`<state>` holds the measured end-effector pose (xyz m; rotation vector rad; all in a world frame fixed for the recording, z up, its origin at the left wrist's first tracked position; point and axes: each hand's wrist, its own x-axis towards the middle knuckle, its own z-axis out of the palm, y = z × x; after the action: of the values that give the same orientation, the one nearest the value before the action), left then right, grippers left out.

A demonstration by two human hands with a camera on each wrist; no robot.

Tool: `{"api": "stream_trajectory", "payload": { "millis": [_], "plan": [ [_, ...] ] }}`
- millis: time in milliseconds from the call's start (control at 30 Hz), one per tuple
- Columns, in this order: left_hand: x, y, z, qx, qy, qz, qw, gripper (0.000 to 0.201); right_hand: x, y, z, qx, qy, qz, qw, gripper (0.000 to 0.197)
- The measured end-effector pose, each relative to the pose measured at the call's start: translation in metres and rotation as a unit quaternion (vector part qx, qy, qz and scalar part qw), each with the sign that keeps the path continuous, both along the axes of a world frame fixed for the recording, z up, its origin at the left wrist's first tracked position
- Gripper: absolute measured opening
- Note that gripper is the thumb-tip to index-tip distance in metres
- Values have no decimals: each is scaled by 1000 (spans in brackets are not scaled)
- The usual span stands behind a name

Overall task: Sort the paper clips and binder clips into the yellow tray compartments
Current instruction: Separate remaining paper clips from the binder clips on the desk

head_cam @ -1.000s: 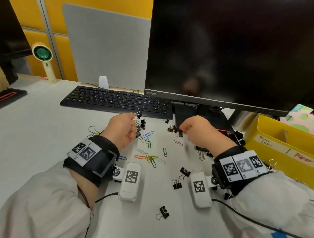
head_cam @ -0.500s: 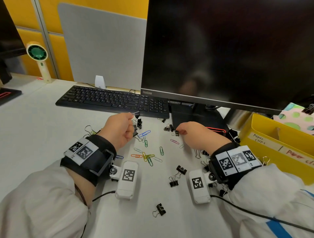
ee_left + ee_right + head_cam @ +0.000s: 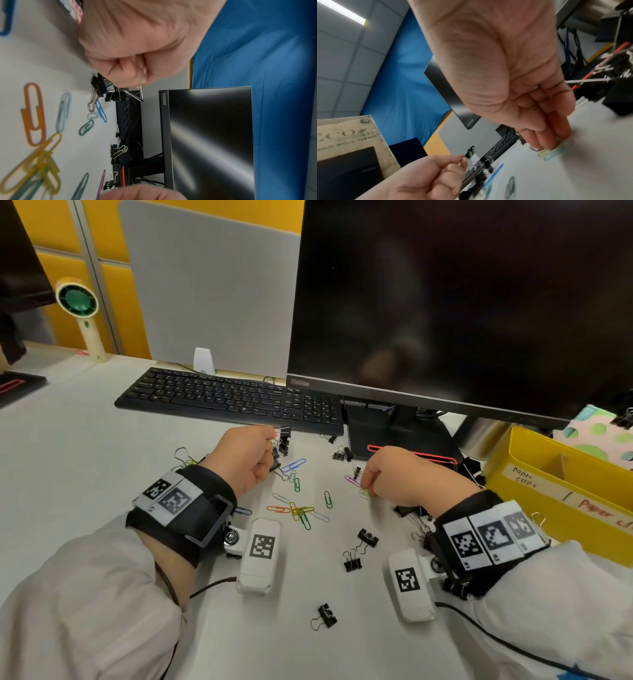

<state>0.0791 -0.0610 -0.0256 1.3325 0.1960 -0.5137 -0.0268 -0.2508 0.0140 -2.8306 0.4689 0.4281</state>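
Coloured paper clips point(image 3: 298, 511) and black binder clips point(image 3: 368, 537) lie scattered on the white desk. My left hand point(image 3: 270, 440) is curled in a fist just in front of the keyboard. It holds a bunch of binder clips point(image 3: 116, 96) and pinches one by its wire handle. To the right, my right hand point(image 3: 368, 487) is down on the desk, its fingertips point(image 3: 556, 139) pinching a light green paper clip point(image 3: 546, 152) beside a purple one point(image 3: 352, 481). The yellow tray point(image 3: 548, 498) with handwritten labels stands at the far right.
A black keyboard point(image 3: 233, 398) and a large dark monitor point(image 3: 445, 302) on its stand point(image 3: 394, 436) close off the back of the desk. More binder clips point(image 3: 472, 467) lie between stand and tray. A small hand fan point(image 3: 80, 309) stands far left.
My right hand has drawn back from the binder clips by the monitor stand and come down on the light green paper clip. The left hand has kept its hold and place.
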Motion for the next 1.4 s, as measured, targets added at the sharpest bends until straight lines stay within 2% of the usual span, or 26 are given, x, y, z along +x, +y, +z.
{"api": "stream_trajectory", "payload": {
  "millis": [133,267,367,433,500,667,733,867,1033,1267,1333,1400],
  "plan": [
    [-1,0,-2,3,7,-13,1000,15,3,9,-3,104,-23,15,994,26],
    [0,2,0,2,5,-2,1000,16,5,17,-7,66,-26,-17,997,33],
    [0,2,0,10,-2,-11,1000,15,5,33,-11,64,-4,28,998,35],
    [0,4,0,26,-12,-22,999,15,6,40,-11,125,-14,49,991,39],
    [3,7,-1,62,-30,-31,997,15,13,43,-8,147,-40,48,987,45],
    [14,12,-6,133,-46,-19,990,18,33,53,-10,83,-22,108,990,60],
    [16,12,-7,133,-42,-16,990,19,35,53,-11,80,-17,128,988,57],
    [17,12,-4,107,-32,6,994,19,34,58,-7,154,-13,135,979,44],
    [13,15,1,97,-46,-3,994,25,34,80,-17,199,-33,195,960,34],
    [10,22,2,180,-62,-46,981,19,37,98,-35,238,-26,340,909,33],
    [6,23,4,188,-70,-50,978,19,34,91,-34,225,-23,340,913,23],
    [2,23,6,210,-92,-55,972,23,32,75,-28,228,-4,304,925,10]
  ]
}}
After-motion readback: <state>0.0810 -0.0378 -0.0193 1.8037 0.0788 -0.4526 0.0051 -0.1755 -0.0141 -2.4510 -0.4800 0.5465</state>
